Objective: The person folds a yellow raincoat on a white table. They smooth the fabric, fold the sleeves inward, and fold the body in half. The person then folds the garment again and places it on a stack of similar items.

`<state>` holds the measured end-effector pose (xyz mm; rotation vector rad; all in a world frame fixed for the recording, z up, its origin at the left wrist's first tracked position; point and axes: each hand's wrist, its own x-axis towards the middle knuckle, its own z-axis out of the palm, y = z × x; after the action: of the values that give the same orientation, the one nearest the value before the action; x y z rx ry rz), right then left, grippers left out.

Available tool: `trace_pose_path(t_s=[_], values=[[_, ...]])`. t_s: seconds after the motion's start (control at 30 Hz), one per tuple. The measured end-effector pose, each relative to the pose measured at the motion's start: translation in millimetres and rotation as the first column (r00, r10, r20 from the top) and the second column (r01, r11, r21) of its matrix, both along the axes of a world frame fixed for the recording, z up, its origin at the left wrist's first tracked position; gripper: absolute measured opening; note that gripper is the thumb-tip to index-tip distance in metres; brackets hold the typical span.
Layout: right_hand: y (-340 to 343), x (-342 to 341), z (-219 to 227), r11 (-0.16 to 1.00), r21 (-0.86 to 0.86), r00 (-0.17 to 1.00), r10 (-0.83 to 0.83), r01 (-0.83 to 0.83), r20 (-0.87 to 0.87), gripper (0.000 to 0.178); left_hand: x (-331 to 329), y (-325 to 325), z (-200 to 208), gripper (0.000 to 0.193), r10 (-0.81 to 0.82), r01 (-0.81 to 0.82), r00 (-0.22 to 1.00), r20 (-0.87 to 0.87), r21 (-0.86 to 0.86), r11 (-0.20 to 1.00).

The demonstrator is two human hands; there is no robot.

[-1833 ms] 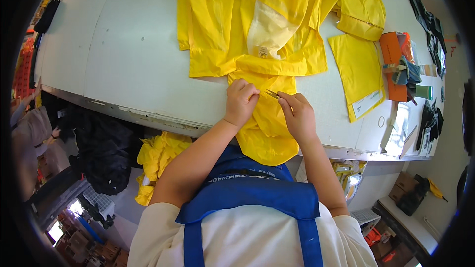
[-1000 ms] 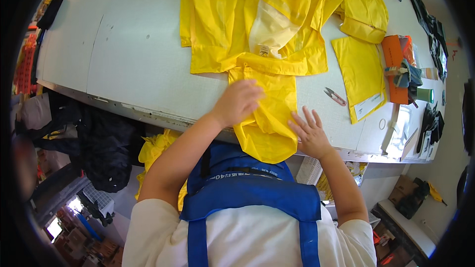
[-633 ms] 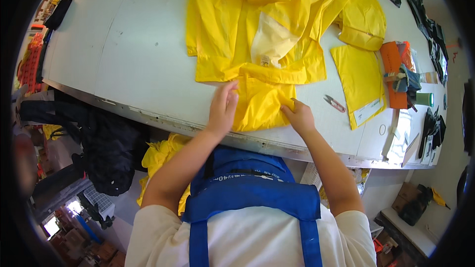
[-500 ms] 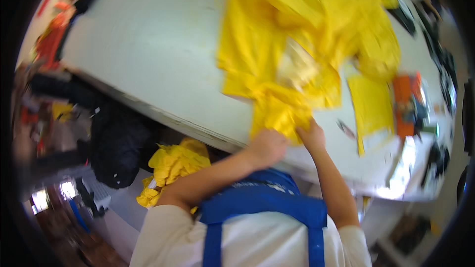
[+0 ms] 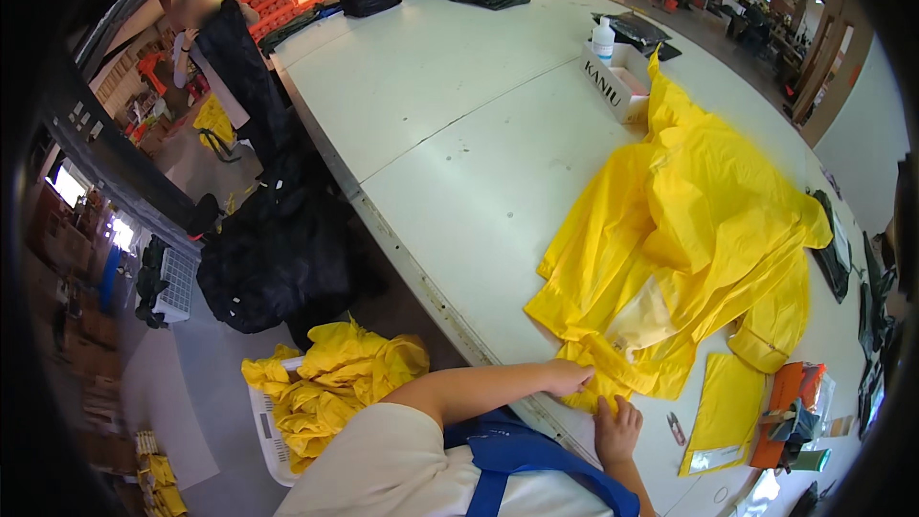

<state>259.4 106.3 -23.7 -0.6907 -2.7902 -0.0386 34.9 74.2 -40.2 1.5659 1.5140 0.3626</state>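
Observation:
A yellow raincoat [image 5: 708, 220] lies spread and rumpled on the white table [image 5: 450, 201], its paler lining [image 5: 646, 314] showing in one spot. At the near table edge my left hand [image 5: 571, 378] is closed on a gathered lower corner of the coat. Just to its right, my right hand [image 5: 617, 429] has its fingers curled against the same yellow fabric, pinching its edge. Small thread snips [image 5: 677, 428] rest on the table right of my right hand, beside a flat yellow piece in a clear-edged pouch [image 5: 720, 414].
Below the table edge stands a white basket [image 5: 271, 436] of yellow garments, near a black heap [image 5: 273, 273]. An orange box [image 5: 775, 421] sits at the right, a white carton [image 5: 613, 86] with a bottle [image 5: 602, 41] farther back. A person [image 5: 206, 57] holds dark cloth at the far left.
The view has swung toward the far left, bringing more table, the basket and another person into sight. Both hands stay at the coat's near edge.

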Motion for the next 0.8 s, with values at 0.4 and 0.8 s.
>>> trace_pose_path(t_s=[0.4,0.8], values=[[49.7,-18.1,-21.1,0.748,-0.663,0.991,-0.113,0.033,-0.078,0.031,19.2,-15.1,-33.6,0.022,0.16,0.081,0.939,-0.306,0.646,0.759],[55.4,-33.0,-1.7,0.955,-0.296,0.998,-0.018,-0.003,-0.067,0.025,9.3,21.3,-27.7,0.026,0.147,0.015,0.936,-0.32,0.455,0.89]])
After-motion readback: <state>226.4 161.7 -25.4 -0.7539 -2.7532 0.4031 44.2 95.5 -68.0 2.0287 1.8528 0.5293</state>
